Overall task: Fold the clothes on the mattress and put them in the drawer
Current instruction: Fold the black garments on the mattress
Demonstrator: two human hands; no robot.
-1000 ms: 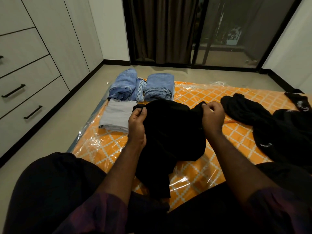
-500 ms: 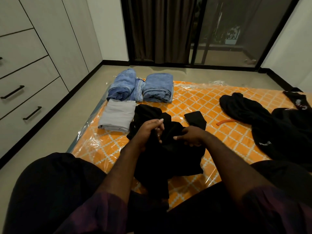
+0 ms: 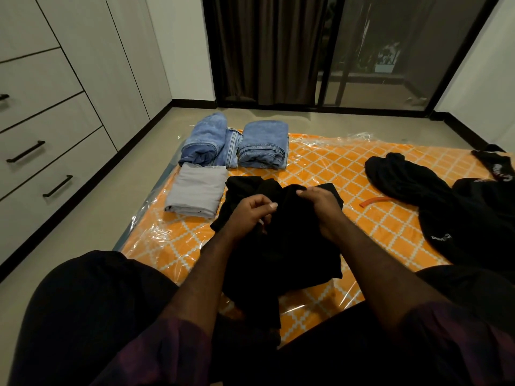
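- Mattress [image 3: 320,162], orange, mid frame; folded jeans [image 3: 263,143] and grey garment [image 3: 196,190] at its upper left, drawer [image 3: 53,162] at left shut.
- Black garment [image 3: 281,240], centre, was held spread a second ago, now bunched; fold underway.
- Right hand [image 3: 320,207] grips its top edge.
- Left hand [image 3: 250,213] pinches fabric, fingers curled.

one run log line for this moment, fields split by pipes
stage: folding black garment | left hand: grips garment | right hand: grips garment | done: gray fold, jeans | unfolded: black pile
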